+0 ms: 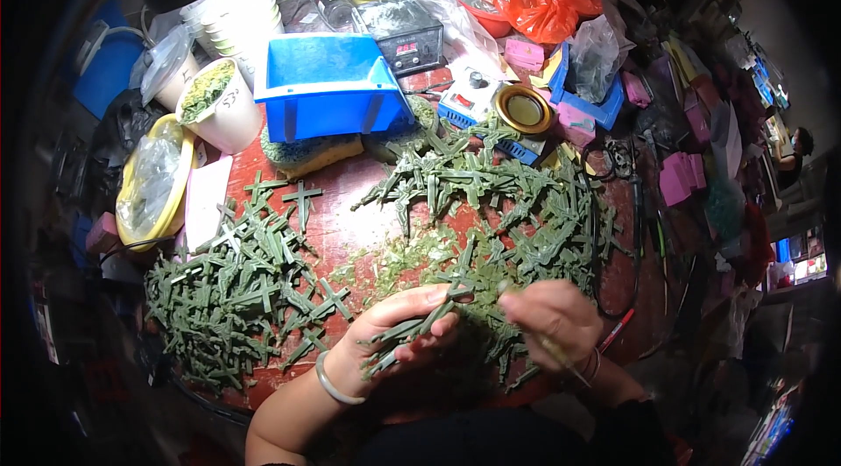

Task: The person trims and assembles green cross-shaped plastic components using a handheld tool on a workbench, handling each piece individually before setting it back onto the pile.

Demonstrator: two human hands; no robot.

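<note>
Left of the hands, the nearer heap of green crosses [241,301] may be the finished share; the heap beyond and rightward [552,243] looks undone, so work seems midway. The left hand [375,336] closes around a few crosses [410,333]; the right hand [561,315] pinches a slender tool [558,354], blurred.

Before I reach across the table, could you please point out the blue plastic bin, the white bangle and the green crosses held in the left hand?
Blue plastic bin [320,119]: head view, on its front wall.
White bangle [328,384]: head view, on its band.
Held green crosses [403,330]: head view, on their stems.
</note>
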